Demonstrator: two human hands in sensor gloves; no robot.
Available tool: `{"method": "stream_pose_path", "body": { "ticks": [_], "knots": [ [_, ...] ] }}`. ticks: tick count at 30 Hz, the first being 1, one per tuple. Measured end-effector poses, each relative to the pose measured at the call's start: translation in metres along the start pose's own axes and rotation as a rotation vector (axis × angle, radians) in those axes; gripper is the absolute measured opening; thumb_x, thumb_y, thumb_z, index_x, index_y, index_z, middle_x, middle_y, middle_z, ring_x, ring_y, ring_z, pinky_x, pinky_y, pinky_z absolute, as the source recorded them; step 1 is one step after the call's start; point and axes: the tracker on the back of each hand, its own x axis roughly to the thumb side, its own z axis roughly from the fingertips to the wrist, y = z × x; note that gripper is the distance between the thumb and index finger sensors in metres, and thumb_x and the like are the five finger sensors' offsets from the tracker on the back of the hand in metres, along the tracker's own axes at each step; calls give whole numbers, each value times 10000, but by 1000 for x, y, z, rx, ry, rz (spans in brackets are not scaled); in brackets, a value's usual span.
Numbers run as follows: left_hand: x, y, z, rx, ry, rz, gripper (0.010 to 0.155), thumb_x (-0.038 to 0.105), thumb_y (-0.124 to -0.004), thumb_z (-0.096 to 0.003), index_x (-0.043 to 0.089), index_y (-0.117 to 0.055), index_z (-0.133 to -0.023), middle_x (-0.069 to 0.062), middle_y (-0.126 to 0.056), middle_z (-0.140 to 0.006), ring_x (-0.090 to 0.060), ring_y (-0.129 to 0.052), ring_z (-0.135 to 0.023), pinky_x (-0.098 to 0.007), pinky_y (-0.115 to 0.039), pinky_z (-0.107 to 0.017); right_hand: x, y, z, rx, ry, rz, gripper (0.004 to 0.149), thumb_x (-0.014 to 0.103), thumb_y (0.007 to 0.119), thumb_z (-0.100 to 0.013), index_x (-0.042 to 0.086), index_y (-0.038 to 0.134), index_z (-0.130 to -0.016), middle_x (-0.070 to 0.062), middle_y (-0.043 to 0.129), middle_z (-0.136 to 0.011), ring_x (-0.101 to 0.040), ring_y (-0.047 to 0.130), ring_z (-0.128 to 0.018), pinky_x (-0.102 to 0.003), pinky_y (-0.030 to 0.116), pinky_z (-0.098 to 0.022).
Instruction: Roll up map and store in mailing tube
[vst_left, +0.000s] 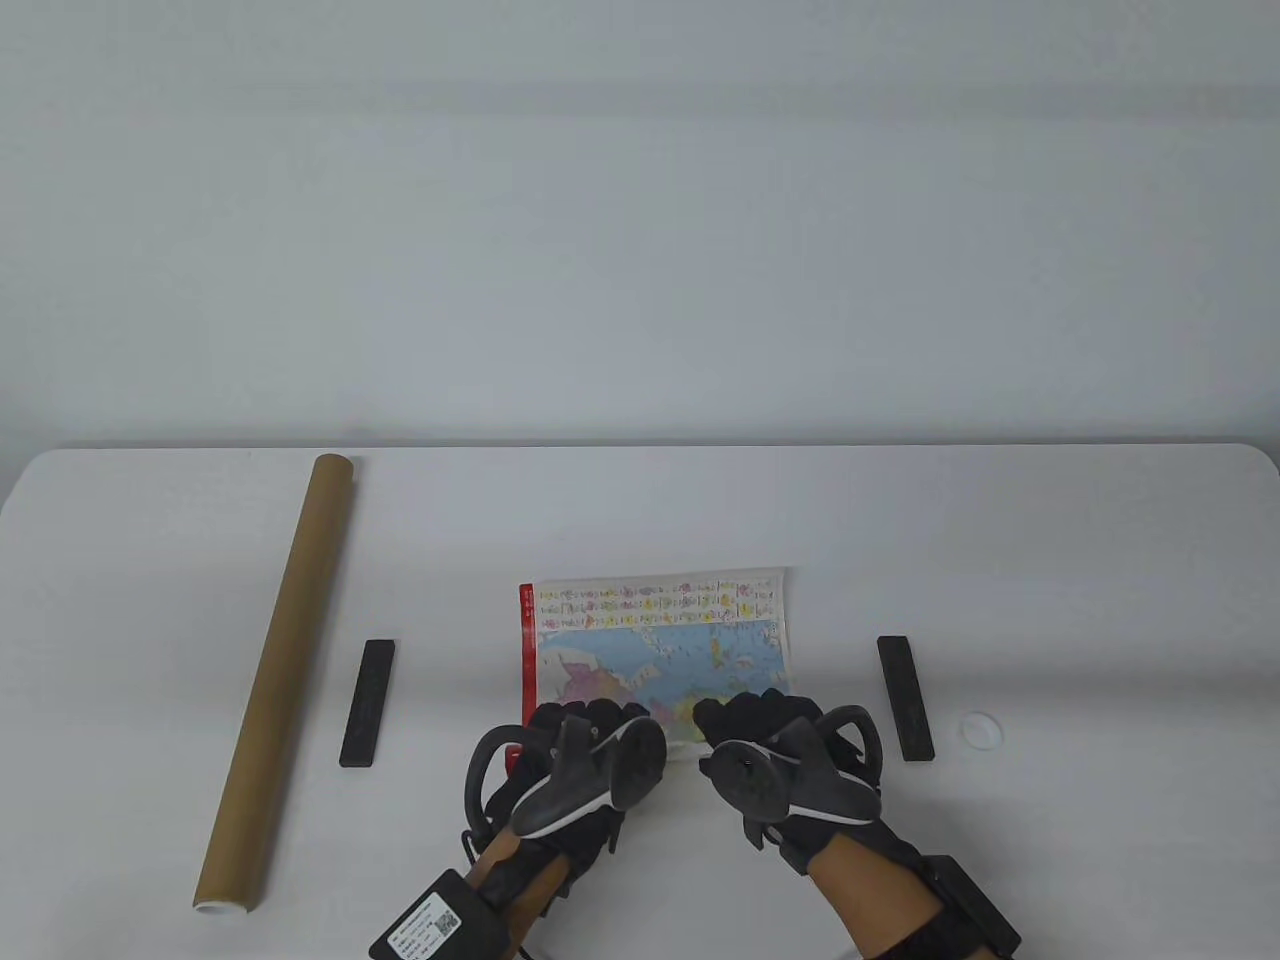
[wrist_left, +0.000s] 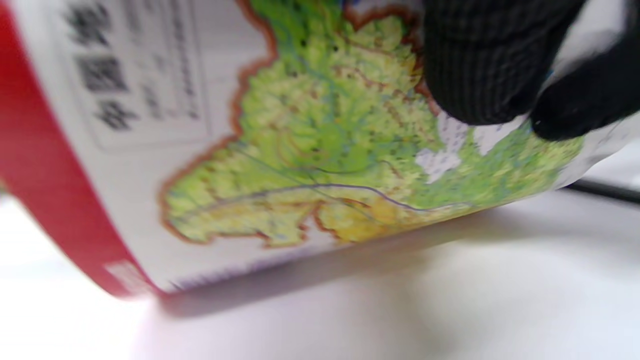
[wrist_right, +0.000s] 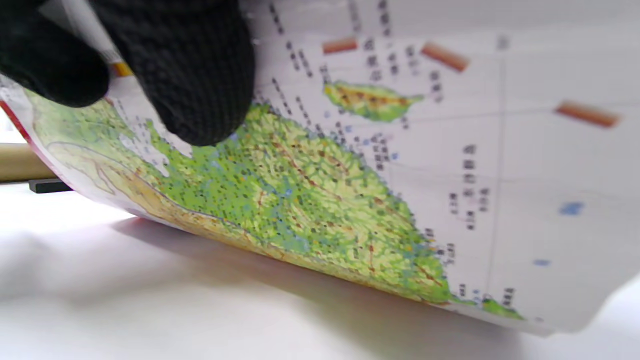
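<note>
A: What is lying around the colourful printed paper map (vst_left: 655, 645) with the red left border?

B: A long brown cardboard mailing tube (vst_left: 278, 675) is lying well to its left on the white table (vst_left: 640, 500), running near to far. Two flat black bars are flanking the map, one (vst_left: 367, 703) on the left and one (vst_left: 905, 697) on the right, and a small white round cap (vst_left: 980, 729) is sitting just beyond the right bar.

A: And the hands?

B: The left hand (vst_left: 575, 765) and right hand (vst_left: 785, 760) are both holding the map's near edge, which is lifting and curling off the table; gloved fingertips (wrist_left: 480, 75) are pressing on the printed face in both wrist views.

A: Anything hard to see?

B: The trackers are hiding the fingers from above, and the wrist views are blurring the print.
</note>
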Motion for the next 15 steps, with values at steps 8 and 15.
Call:
{"method": "stream_pose_path", "body": {
  "ticks": [8,15],
  "knots": [
    [6,1,7,160,12,-25,657,608,-863,-358,432,-659,-957,94,-854,-760,-160,-945,-683,-420,-704,-714,-16,3,-2,48,34,-241,552,387,912,-472,105,801,-933,-45,893,-629,-289,946,-492,-568,767,-489],
    [-3,0,4,141,48,44,623,661,-897,-291,398,-794,-846,115,-919,-522,-90,-997,-422,-365,-803,-611,-4,-4,3,-34,-18,-110,610,389,914,-473,101,755,-987,-74,868,-719,-341,925,-603,-608,712,-556]
  ]
}}
